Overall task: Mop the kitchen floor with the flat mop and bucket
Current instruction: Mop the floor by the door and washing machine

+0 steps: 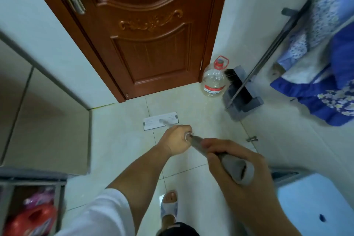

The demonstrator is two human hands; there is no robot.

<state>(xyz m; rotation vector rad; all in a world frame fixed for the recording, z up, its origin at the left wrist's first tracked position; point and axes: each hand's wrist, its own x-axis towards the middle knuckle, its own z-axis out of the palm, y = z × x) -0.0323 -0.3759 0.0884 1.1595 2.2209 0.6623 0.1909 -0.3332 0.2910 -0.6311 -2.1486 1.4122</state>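
Flat mop (160,121) lies flat on the pale floor tiles (122,149) near the brown door (153,30). Left hand (177,142) wraps the thin pole lower down; right hand (232,161) squeezes the grey top end. It looks light and stiff, and should slide easily. Two hands spread apart steer it best.

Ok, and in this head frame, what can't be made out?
- White flat mop head: its pad faces the floor, so wet or dry is hidden.
- Grey mop handle: both hands cover parts of it, the left hand lower, the right hand at the top.
- Red bottle: blurred, cut off by the edge.
- Bucket: not identifiable.
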